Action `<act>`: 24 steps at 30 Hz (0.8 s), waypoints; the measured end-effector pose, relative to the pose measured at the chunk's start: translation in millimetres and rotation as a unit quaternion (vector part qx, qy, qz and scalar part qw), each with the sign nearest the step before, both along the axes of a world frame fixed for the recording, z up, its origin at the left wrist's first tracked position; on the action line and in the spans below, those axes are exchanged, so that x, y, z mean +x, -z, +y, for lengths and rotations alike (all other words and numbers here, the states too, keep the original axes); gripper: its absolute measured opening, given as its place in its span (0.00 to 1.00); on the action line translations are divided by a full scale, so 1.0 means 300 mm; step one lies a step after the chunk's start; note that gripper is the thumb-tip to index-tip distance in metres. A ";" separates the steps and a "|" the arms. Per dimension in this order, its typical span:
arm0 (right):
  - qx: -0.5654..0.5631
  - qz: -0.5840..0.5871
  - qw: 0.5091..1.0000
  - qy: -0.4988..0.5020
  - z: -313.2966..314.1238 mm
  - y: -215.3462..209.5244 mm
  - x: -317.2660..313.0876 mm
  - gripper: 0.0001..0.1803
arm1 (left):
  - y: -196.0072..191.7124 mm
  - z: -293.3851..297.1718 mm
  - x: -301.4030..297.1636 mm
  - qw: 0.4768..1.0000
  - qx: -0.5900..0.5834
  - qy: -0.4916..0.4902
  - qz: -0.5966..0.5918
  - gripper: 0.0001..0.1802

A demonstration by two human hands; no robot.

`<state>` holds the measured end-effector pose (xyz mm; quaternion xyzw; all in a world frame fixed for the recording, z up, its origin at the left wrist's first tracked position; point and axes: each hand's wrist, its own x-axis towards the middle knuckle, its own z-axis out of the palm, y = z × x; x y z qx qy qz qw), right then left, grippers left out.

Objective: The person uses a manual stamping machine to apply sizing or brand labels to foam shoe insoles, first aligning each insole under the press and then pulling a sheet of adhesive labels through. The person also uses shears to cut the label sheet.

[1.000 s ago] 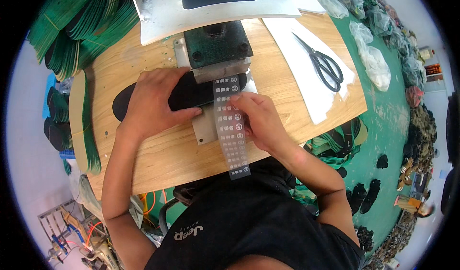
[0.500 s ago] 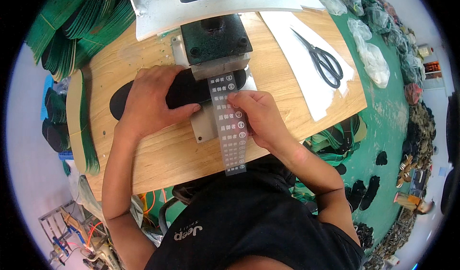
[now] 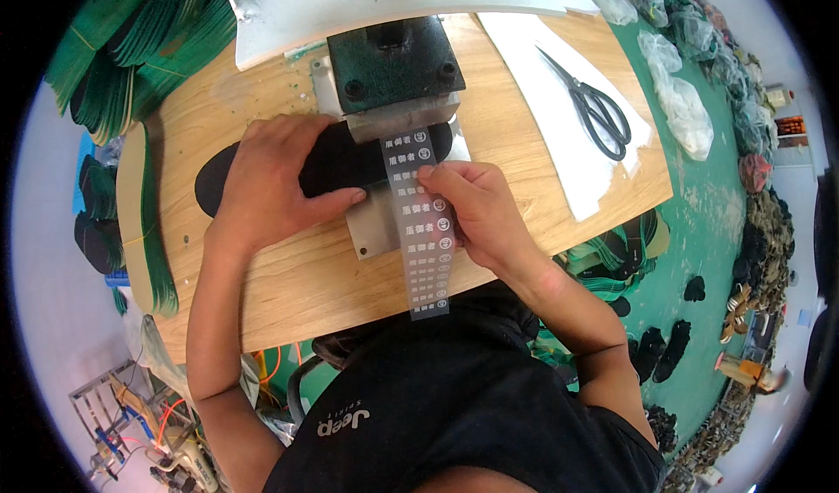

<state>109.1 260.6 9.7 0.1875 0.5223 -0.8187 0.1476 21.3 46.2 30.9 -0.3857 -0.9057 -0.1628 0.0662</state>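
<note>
My left hand (image 3: 266, 165) grips a black insole (image 3: 336, 168) across its width, with the fingers bent over the far edge and the thumb along the near edge. The insole's right part lies on a metal plate (image 3: 374, 222), in front of and partly under the metal block of a press (image 3: 402, 119). A see-through strip of transfer film (image 3: 419, 253) with rows of white print lies across the insole. Its top end is close under the block and its lower end hangs past the table edge. My right hand (image 3: 481, 209) pinches the strip's right edge between thumb and fingers.
Black scissors (image 3: 599, 113) rest on white sheets (image 3: 559, 135) on the right of the wooden table (image 3: 288, 274). A bundled stack of insoles (image 3: 149, 231) stands at the left edge, with green stacks (image 3: 175, 47) behind. The press's white frame (image 3: 393, 8) spans the far side.
The view has shifted slightly. My right hand's fingers have moved a little against the strip; my left hand keeps its place on the insole.
</note>
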 end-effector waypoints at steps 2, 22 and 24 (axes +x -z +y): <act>0.002 -0.004 1.000 0.002 0.003 0.002 0.001 0.14 | 0.003 0.001 -0.001 1.000 0.000 -0.002 -0.006 0.37; 0.000 0.014 1.000 0.004 0.005 0.023 -0.005 0.14 | 0.002 0.006 -0.005 1.000 0.015 0.020 0.005 0.37; 0.023 0.000 1.000 0.010 -0.002 0.014 -0.009 0.16 | -0.004 0.006 -0.003 1.000 0.016 0.017 -0.006 0.37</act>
